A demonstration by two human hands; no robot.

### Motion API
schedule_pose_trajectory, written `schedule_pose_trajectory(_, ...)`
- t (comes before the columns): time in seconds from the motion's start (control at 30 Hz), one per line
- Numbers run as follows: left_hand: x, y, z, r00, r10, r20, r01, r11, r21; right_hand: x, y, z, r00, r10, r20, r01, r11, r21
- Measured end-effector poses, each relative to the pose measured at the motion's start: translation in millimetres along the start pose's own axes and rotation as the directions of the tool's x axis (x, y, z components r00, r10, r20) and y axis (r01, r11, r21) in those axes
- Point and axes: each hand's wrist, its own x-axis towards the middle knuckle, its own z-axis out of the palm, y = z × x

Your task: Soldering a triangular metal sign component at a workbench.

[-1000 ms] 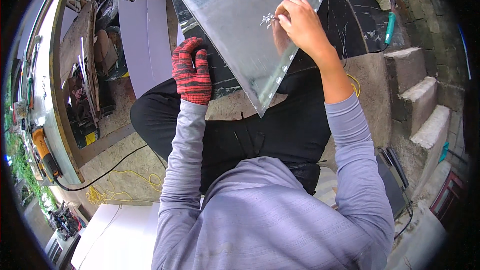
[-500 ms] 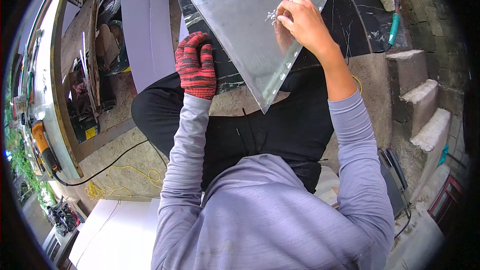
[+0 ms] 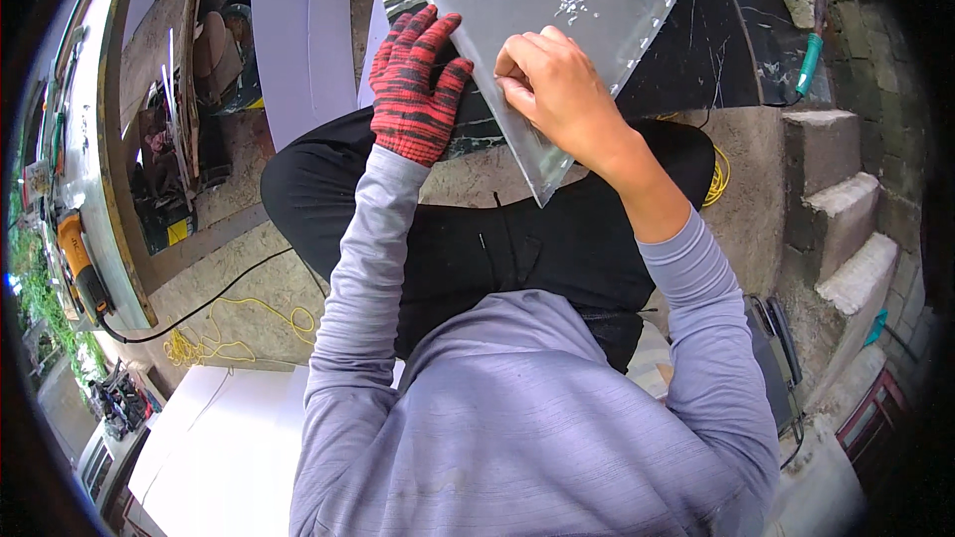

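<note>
A clear triangular glass pane (image 3: 557, 10) lies over a black marble slab (image 3: 716, 50), its point hanging toward my lap. My left hand (image 3: 416, 85), in a red and black knitted glove, rests flat with spread fingers on the slab beside the pane's left edge. My right hand (image 3: 552, 89), bare, lies on the pane near its left edge with the fingers curled; whether something small is pinched in them is hidden. A patch of white chips (image 3: 572, 8) sits on the glass above that hand.
White boards (image 3: 303, 30) lie on the ground at upper left, beside a cluttered bench. An orange power tool (image 3: 80, 273) and a yellow cord (image 3: 229, 338) are at left. A green-handled tool (image 3: 808, 65) and concrete steps (image 3: 846, 219) are at right.
My right hand has slid from the white chips down and left across the pane toward its left edge. The gloved left hand has moved a little along the slab.
</note>
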Motion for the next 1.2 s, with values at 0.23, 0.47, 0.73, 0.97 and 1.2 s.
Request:
schedule_pose_trajectory(0.23, -0.3, -2.7, 2.5, 0.999, -0.009, 0.046, 0.008, 1.0, 0.022, -9.6, -1.3, -9.5, 0.997, 0.078, 0.031, -0.079, 0.995, 0.053)
schedule_pose_trajectory(0.47, -0.8, -3.4, 2.7, 1.0, -0.028, 0.01, 0.028, 0.999, -0.032, -39.8, -25.8, -15.4, 0.995, 0.099, 0.012, -0.1, 0.989, 0.105)
schedule_pose_trajectory(0.73, -6.0, -2.0, 3.9, 0.993, -0.105, -0.061, 0.094, 0.983, -0.156, -48.0, -42.4, 1.1, 0.99, 0.14, -0.036, -0.137, 0.989, 0.056)
schedule_pose_trajectory(0.97, -6.1, 1.7, 1.7, 0.992, -0.122, -0.04, 0.117, 0.987, -0.108, -47.8, -43.9, 0.6, 0.986, 0.161, -0.033, -0.16, 0.986, 0.048)
schedule_pose_trajectory(1.2, -4.5, 3.5, -3.1, 0.998, -0.055, 0.038, 0.057, 0.997, -0.044, -48.2, -41.5, 0.6, 0.987, 0.157, -0.018, -0.156, 0.986, 0.06)
